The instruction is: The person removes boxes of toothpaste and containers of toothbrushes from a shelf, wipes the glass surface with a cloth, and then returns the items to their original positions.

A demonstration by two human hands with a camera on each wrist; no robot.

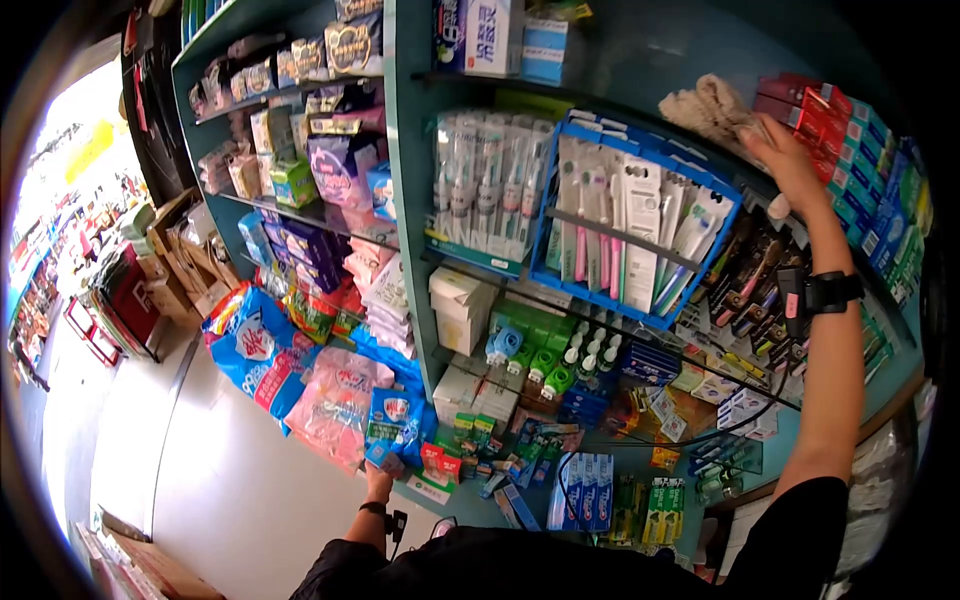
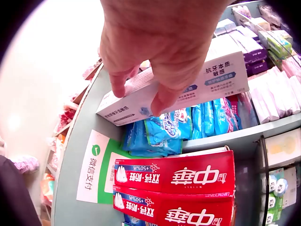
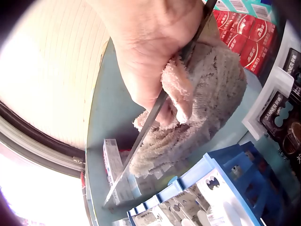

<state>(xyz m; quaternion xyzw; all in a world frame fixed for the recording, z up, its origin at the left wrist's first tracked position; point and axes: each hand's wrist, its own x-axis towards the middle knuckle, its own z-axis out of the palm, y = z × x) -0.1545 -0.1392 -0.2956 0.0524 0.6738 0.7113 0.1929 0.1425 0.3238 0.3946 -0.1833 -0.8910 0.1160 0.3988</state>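
A grey-beige fluffy rag is bunched in my right hand, whose fingers grip it at the edge of a glass shelf. Part of the rag lies under the glass. Lower down, my left hand pinches a long white toothpaste box with Chinese print between thumb and fingers. Blue packets lie right beside that box. Two red toothpaste boxes sit nearby on the same counter, by a green and white payment card.
A blue rack of toothbrushes stands below the rag, with a case of brushes to its left. Stacked red and teal boxes line the upper right. Black cables hang across the lower shelves. Detergent bags lean at the left.
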